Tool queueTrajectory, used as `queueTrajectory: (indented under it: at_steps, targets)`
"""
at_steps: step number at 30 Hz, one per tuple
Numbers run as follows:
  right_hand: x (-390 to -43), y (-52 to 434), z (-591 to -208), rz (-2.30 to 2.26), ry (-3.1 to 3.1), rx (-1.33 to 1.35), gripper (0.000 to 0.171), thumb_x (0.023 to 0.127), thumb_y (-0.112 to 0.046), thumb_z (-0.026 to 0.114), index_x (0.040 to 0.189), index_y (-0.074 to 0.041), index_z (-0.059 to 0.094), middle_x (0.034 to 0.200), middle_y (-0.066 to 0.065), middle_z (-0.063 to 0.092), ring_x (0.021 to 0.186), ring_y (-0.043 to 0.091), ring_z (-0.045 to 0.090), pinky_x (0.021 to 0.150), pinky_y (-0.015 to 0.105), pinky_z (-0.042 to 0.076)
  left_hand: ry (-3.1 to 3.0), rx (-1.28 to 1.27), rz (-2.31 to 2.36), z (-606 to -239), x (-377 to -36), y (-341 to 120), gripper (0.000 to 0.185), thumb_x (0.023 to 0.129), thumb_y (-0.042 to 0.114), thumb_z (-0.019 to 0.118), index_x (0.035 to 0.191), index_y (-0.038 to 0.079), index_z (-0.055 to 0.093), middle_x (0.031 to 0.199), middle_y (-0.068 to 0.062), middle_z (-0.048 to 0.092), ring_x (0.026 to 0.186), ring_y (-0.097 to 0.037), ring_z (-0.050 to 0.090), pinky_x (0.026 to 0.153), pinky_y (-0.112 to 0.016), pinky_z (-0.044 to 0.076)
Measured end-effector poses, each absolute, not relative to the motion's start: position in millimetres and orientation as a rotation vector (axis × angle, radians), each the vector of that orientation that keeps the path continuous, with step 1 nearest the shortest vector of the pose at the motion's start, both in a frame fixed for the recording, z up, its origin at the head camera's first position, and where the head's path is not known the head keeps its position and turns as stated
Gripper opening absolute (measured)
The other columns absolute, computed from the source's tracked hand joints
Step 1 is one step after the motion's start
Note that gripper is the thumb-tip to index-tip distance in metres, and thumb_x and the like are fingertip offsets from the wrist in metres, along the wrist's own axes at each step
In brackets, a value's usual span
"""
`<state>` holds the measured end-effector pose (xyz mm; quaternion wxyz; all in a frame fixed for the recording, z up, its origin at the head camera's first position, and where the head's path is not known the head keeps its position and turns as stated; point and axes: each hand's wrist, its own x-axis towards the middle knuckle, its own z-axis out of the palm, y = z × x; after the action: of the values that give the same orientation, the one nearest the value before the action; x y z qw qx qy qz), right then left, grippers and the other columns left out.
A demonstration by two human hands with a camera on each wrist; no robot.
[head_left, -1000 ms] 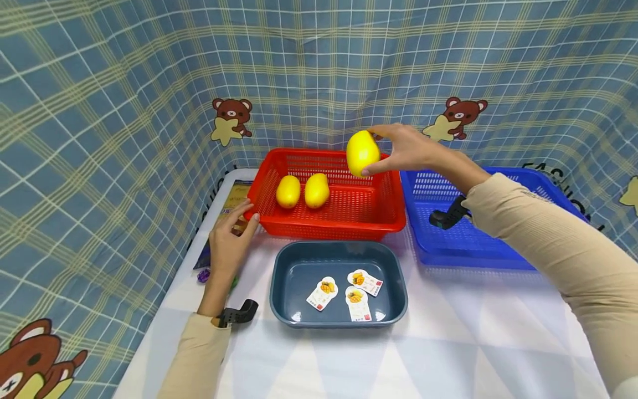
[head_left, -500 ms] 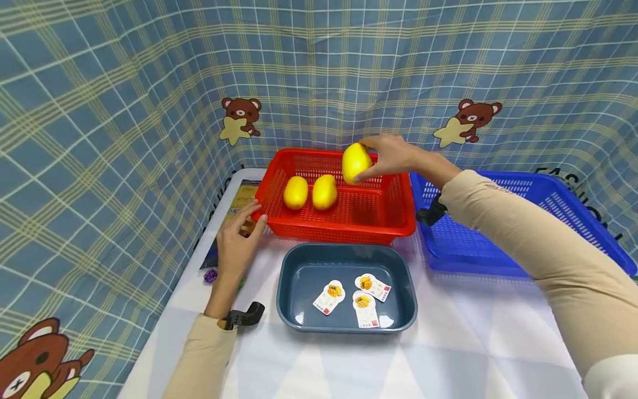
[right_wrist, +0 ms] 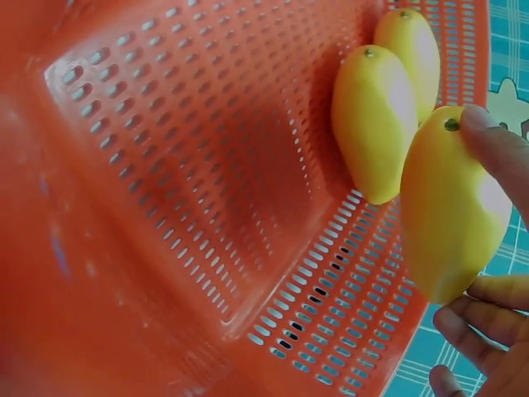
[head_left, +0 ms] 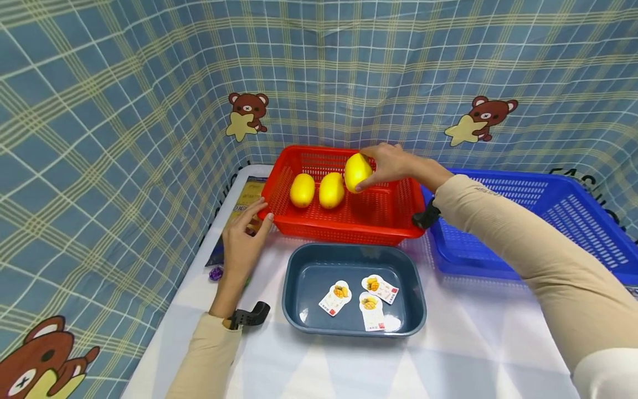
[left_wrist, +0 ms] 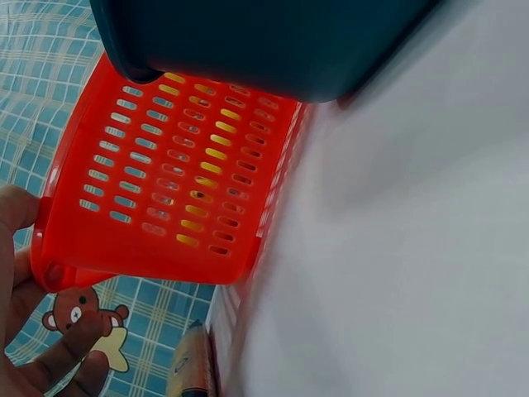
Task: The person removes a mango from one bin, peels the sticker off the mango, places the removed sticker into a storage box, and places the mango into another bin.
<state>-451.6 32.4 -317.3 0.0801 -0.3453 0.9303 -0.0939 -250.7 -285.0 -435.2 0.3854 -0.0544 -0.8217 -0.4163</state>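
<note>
My right hand (head_left: 391, 163) grips a yellow mango (head_left: 357, 172) between thumb and fingers, low inside the red basket (head_left: 349, 227), just right of two other mangoes (head_left: 302, 190) (head_left: 331, 190) lying on its floor. In the right wrist view the held mango (right_wrist: 450, 207) hangs over the basket's perforated floor (right_wrist: 182, 174) beside the two mangoes (right_wrist: 376, 136). My left hand (head_left: 244, 241) rests open against the basket's front left corner; the left wrist view shows its fingers (left_wrist: 21, 273) at the red basket corner (left_wrist: 157, 198).
A dark teal tray (head_left: 299, 310) holding three mango stickers (head_left: 364, 293) sits in front of the red basket. An empty blue basket (head_left: 538, 221) stands to the right. A printed sheet (head_left: 244, 197) lies at the table's left edge. Checked cloth walls surround the table.
My right hand has lowered the mango from above the basket's back rim down into the basket, next to the other two. The left hand has stayed at the basket's corner.
</note>
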Motion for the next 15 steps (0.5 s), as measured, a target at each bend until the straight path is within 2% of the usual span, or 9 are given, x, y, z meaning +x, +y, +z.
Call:
queueTrajectory:
  at_steps: [7, 15]
  targets:
    - [-456, 30, -324, -0.240, 2.754, -1.022, 0.107, 0.074, -0.063, 0.079, 0.153, -0.004, 0.037, 0.149, 0.016, 0.046, 0.130, 0.036, 0.038, 0.098, 0.057, 0.028, -2.100, -0.129, -1.052, -435, -250, -286, 0.033, 0.093, 0.024, 0.074, 0.121, 0.008, 0.073, 0.131, 0.006, 0.065, 0.079, -0.017, 0.066, 0.067, -0.045, 0.055]
    - [-454, 24, -337, -0.171, 2.672, -0.998, 0.104, 0.074, -0.061, 0.080, 0.152, -0.006, 0.040, 0.142, 0.012, 0.052, 0.125, 0.033, 0.039, 0.097, 0.054, 0.029, -2.102, -0.131, -1.047, -436, -250, -285, 0.033, 0.092, 0.024, 0.074, 0.121, 0.008, 0.073, 0.131, 0.005, 0.065, 0.078, -0.017, 0.066, 0.065, -0.045, 0.055]
